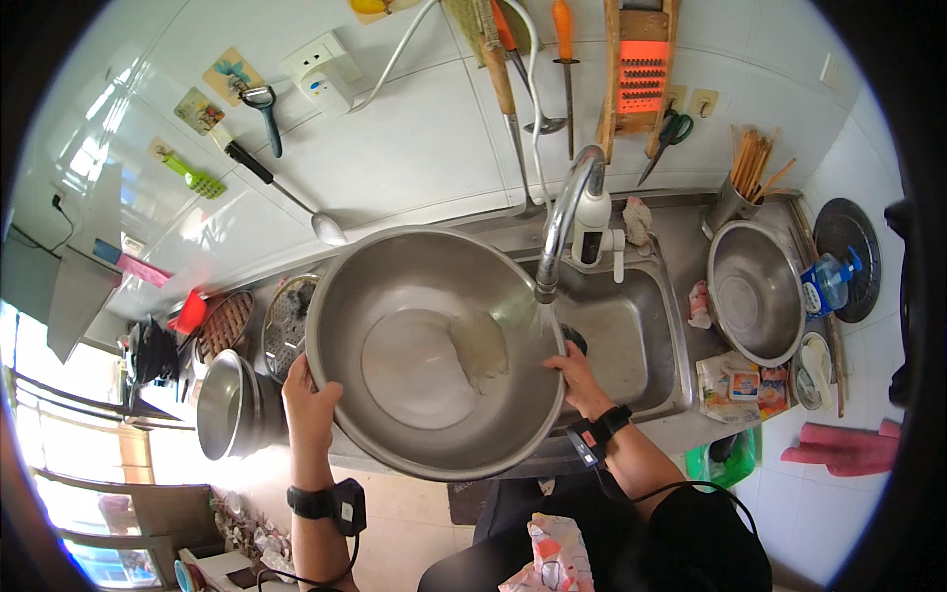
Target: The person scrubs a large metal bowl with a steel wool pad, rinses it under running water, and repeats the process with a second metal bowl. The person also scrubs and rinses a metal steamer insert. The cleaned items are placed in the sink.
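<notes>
A large stainless steel basin (399, 277) is held between my two hands, its right part over the sink (636, 325). My left hand (309, 403) grips the left rim, thumb on top. On the right rim, my right hand (578, 377) has its thumb over the edge; the fingers beneath are hidden. The curved chrome faucet (553, 244) reaches over the basin's right side, and water runs from its mouth down the inner wall. A shallow pool of water (481, 351) lies on the basin's bottom. Below the faucet's neck stands a white heater body with a lever (618, 259).
Right of the sink are a smaller steel basin (743, 296), a chopstick holder (729, 207), a blue pump bottle (828, 281) and a printed packet (729, 388). At left stand stacked steel bowls (222, 407) and a perforated steamer plate (285, 333). A grater (642, 74) and scissors (672, 137) hang on the wall.
</notes>
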The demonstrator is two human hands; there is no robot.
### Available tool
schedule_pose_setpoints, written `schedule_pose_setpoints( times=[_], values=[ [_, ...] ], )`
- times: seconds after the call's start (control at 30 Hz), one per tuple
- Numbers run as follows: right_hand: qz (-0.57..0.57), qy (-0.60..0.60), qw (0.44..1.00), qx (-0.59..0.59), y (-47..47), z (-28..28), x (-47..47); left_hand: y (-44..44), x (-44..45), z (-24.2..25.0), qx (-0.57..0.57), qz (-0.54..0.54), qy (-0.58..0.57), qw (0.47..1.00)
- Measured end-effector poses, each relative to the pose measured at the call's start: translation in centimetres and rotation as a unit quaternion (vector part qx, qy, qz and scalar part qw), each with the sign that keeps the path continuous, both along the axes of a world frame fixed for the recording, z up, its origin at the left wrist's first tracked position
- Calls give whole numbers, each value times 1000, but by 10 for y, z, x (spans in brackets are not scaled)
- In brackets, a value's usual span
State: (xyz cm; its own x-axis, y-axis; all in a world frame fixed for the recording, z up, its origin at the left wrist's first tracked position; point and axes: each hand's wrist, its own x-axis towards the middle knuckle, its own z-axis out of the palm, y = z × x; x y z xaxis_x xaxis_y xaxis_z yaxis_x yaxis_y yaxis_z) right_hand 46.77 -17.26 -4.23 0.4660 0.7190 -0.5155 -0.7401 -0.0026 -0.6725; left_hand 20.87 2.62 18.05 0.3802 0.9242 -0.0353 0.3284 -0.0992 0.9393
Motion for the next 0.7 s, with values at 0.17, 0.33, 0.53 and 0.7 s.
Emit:
schedule_pose_setpoints(
  times=[0.17,0.33,0.53,0.7],
  values=[
    [-91,-33,995,21,-53,35,11,18,10,-62,-111,-26,-41,993],
    [-173,-139,975,-18,-109,85,-2,13,28,-144,-181,-61,-38,981],
    [-271,-228,935,-4,-134,151,-18,-19,70,-228,-298,-181,30,937],
    [-219,-453,861,-75,-117,221,-18,-69,97,-288,-322,-339,22,884]
  ],
)
